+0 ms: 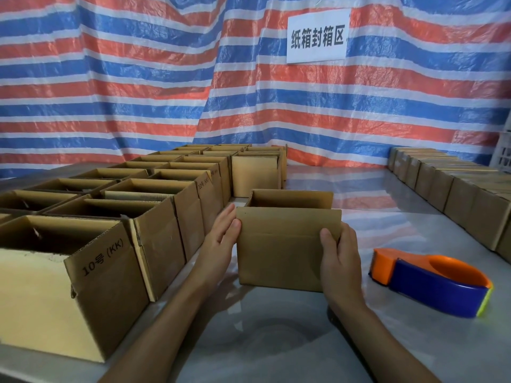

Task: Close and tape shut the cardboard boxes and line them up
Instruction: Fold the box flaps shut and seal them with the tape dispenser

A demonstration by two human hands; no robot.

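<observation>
A small open cardboard box (282, 244) stands in the middle of the grey table (276, 327), its flaps upright. My left hand (221, 239) holds its left side, thumb on the front and fingers round the edge. My right hand (338, 261) grips its right front corner, thumb on the front face. An orange and blue tape dispenser (431, 280) lies on the table to the right of the box, untouched.
Several open boxes (110, 230) marked "10号 (KK)" stand in rows on the left, reaching to the back. A line of closed boxes (456, 189) runs along the right edge. A striped tarp (166, 78) with a white sign (318, 37) hangs behind.
</observation>
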